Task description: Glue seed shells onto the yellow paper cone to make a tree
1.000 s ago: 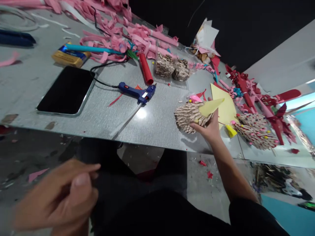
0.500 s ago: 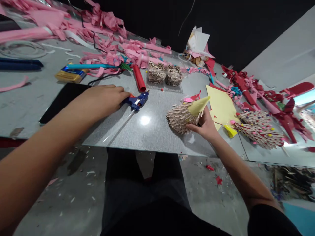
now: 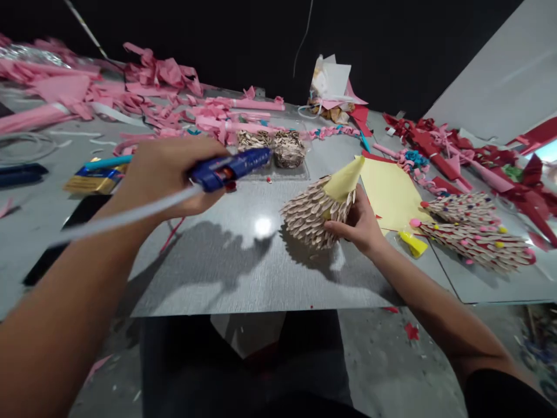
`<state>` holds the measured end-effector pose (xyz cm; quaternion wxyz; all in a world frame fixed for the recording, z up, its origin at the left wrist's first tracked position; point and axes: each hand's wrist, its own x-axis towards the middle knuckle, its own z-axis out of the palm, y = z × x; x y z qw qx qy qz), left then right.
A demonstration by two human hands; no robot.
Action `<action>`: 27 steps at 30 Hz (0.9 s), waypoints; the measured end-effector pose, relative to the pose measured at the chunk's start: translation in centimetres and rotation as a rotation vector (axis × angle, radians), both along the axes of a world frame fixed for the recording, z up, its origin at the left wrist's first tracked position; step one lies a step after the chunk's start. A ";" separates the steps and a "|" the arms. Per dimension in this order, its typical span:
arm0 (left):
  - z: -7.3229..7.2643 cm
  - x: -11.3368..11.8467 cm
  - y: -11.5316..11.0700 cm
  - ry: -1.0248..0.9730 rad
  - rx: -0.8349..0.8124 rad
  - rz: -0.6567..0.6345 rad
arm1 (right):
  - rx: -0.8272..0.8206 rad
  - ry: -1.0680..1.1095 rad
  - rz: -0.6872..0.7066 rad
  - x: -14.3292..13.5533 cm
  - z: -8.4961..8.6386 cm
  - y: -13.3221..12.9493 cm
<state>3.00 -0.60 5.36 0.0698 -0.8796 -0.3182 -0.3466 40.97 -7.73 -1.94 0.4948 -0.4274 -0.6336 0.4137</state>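
The right hand (image 3: pixel 363 223) grips a scaly cone (image 3: pixel 308 215) near its yellow paper tip (image 3: pixel 343 181). The cone is just left of that hand, over the gray table (image 3: pixel 243 273). The left hand (image 3: pixel 167 171) is wrapped around a blue glue gun (image 3: pixel 235 167), up in the air, not touching the cone.
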 end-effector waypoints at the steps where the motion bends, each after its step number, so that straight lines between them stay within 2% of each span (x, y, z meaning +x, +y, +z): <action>1: 0.1 1.0 0.3 -0.124 0.062 -0.100 | -0.001 0.009 0.005 0.0 -0.1 -0.1; 3: -0.1 3.0 0.2 -0.277 0.126 -0.226 | 0.026 -0.011 0.018 -0.1 -0.2 -0.5; 5: -0.7 4.7 -0.8 -0.351 0.098 -0.274 | 0.068 -0.058 0.025 -0.1 -0.4 -1.0; 7: -1.5 5.5 -2.1 -0.350 0.036 -0.357 | 0.078 -0.084 0.025 -0.1 -0.7 -1.3; 10: -2.9 5.5 -3.2 -0.224 -0.028 -0.476 | 0.056 -0.070 0.016 -0.2 -1.1 -1.6; 15: -4.2 5.3 -3.1 -0.124 -0.014 -0.421 | 0.067 -0.092 -0.005 -0.4 -1.2 -2.0; 27: -4.7 6.0 -3.6 -0.036 -0.017 -0.348 | 0.129 -0.145 0.014 -0.3 -1.0 -2.5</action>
